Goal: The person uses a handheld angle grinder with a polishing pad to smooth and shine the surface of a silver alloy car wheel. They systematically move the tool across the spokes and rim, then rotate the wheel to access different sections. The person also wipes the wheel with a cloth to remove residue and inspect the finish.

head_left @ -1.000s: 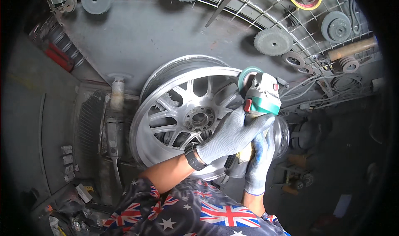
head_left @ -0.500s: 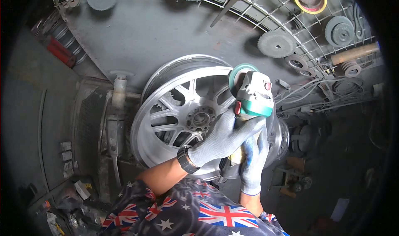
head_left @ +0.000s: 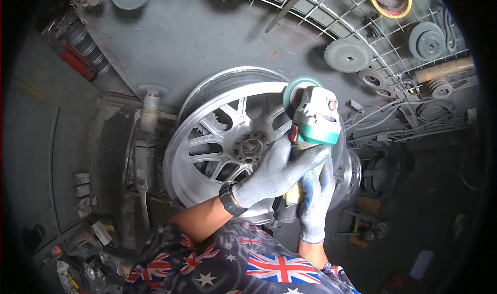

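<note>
An angle grinder [head_left: 317, 120], silver-grey at its head with a green collar and a red button, is held in both my gloved hands. My left hand [head_left: 272, 172], in a grey knit glove with a black watch at the wrist, is closed round the body just behind the collar. Further back, my right hand [head_left: 317, 201] is wrapped round the rear of the tool, partly hidden. The green-rimmed disc [head_left: 293, 94] lies over the upper right rim of a silver alloy wheel [head_left: 178, 182]; whether they touch I cannot tell.
Abrasive discs [head_left: 348, 55] and an open-ended wrench [head_left: 291, 4] hang on a wire grid at the far side. Cables [head_left: 378, 119] run along the right. A metal stand [head_left: 144, 159] is left of the wheel. A small wheeled frame [head_left: 365, 226] is on the floor at right.
Both hands and the grinder stay almost in place, with the disc a touch further left and up along the rim. The background has shifted slightly with my head.
</note>
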`<state>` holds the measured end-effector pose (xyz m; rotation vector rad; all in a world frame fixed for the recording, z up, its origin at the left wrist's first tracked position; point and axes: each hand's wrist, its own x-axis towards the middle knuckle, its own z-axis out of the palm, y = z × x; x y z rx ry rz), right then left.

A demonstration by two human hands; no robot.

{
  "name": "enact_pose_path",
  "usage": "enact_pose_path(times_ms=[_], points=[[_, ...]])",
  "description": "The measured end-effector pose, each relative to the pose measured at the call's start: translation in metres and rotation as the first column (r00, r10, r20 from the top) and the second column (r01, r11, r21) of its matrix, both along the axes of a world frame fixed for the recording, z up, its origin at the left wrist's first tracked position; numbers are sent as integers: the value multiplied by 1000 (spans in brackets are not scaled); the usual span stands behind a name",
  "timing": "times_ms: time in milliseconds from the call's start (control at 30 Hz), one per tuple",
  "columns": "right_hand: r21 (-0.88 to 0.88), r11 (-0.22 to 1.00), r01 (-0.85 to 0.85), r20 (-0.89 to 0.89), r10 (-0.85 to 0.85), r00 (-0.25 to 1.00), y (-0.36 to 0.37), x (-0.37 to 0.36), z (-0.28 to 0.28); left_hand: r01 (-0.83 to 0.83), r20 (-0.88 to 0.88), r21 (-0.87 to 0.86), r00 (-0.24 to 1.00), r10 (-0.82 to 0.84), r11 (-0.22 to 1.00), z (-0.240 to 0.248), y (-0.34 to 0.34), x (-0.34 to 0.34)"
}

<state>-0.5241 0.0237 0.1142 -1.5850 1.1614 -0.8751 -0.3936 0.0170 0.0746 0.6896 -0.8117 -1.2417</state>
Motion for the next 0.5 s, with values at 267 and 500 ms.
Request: enact_pose_path(times_ms=[267,500], points=[[-47,999,14,-54,-16,998,-1,-1,-5,61,2,58,998,-61,996,6,4,8],[2,999,-53,-14,53,998,-1,2,-9,-9,68,34,998,6,999,-2,10,12]])
